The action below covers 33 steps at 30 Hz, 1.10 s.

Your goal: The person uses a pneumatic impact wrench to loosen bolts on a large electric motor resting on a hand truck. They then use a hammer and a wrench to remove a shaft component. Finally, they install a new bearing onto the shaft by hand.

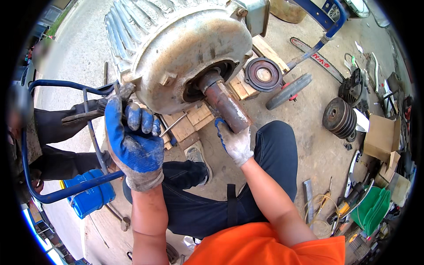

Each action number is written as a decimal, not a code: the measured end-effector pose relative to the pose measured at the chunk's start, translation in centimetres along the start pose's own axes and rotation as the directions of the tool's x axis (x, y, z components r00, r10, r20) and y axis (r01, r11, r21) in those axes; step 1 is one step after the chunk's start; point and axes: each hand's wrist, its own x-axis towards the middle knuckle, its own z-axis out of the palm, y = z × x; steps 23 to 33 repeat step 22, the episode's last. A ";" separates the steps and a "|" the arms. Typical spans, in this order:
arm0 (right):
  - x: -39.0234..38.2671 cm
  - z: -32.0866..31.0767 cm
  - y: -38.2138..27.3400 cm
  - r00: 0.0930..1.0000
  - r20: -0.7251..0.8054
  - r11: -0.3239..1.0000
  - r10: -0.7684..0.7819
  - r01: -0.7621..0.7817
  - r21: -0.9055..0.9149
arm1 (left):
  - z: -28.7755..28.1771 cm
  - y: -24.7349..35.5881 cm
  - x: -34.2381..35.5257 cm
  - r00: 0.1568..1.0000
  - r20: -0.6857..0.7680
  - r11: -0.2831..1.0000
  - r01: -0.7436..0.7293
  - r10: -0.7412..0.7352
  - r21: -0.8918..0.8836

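A large weathered grey electric motor [194, 48] with cooling fins fills the top middle, its shaft end facing me. A rusty steel pipe [227, 106] sticks out from the shaft opening toward me. My right hand [236, 143], in a white and blue glove, is closed around the pipe's near end. My left hand [137, 141], in a blue coated glove, is curled into a fist left of the motor. Beyond its thumb are a grey lump [126, 91] and a dark bar [81, 117]; whether the fist grips either is hidden.
Wooden blocks [196, 117] lie under the motor. A round flange [263, 74], a wheel [289, 91], a chainsaw [318, 57] and a grooved pulley [339, 118] are to the right. A blue tube frame [75, 193], a blue bucket [90, 194] and another person's legs [66, 126] are left.
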 end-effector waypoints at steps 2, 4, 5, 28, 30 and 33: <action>1.0 -0.1 1.9 0.997 -0.024 0.997 -0.073 0.073 0.022 | 1.6 1.1 1.3 0.993 0.058 0.989 -0.111 0.105 0.098; 1.6 -0.5 3.7 0.993 -0.037 0.993 -0.115 0.115 0.003 | 2.5 1.9 3.2 0.969 0.135 0.960 -0.228 0.208 0.162; 1.7 -0.6 4.0 0.991 -0.029 0.992 -0.129 0.129 -0.011 | 3.3 1.9 4.1 0.941 0.159 0.920 -0.328 0.298 0.215; 4.4 2.5 4.3 0.943 0.094 0.924 -0.320 0.333 -0.190 | 3.2 1.9 7.7 0.922 0.161 0.883 -0.385 0.353 0.268; 4.4 2.5 4.3 0.943 0.094 0.924 -0.320 0.333 -0.190 | 3.2 1.9 7.7 0.922 0.161 0.883 -0.385 0.353 0.268; 4.4 2.5 4.3 0.943 0.094 0.924 -0.320 0.333 -0.190 | 3.2 1.9 7.7 0.922 0.161 0.883 -0.385 0.353 0.268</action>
